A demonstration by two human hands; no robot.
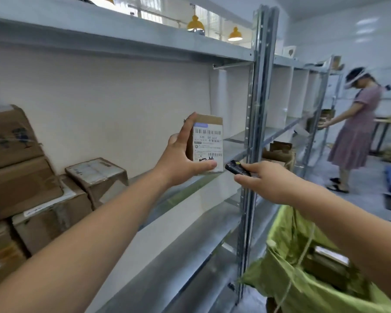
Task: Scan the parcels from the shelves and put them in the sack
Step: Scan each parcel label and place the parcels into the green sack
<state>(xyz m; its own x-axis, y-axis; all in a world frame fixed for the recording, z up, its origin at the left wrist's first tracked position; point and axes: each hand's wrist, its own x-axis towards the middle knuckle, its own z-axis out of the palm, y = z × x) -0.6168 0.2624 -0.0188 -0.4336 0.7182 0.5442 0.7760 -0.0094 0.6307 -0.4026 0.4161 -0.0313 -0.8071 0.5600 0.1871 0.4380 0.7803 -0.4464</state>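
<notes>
On your far left, a stack of brown cardboard parcels (32,184) waits on the grey metal shelf (190,188), so plenty remains. Your left hand (181,159) grips a small brown cardboard parcel with a white barcode label (208,143), held up above the shelf. Just beside it, your right hand (266,181) pinches a small black handheld scanner (235,167) aimed at the label. At lower right, the green woven sack (303,267) stands open with at least one parcel inside. Beyond, another person works at pale shelving in the white-walled room.
</notes>
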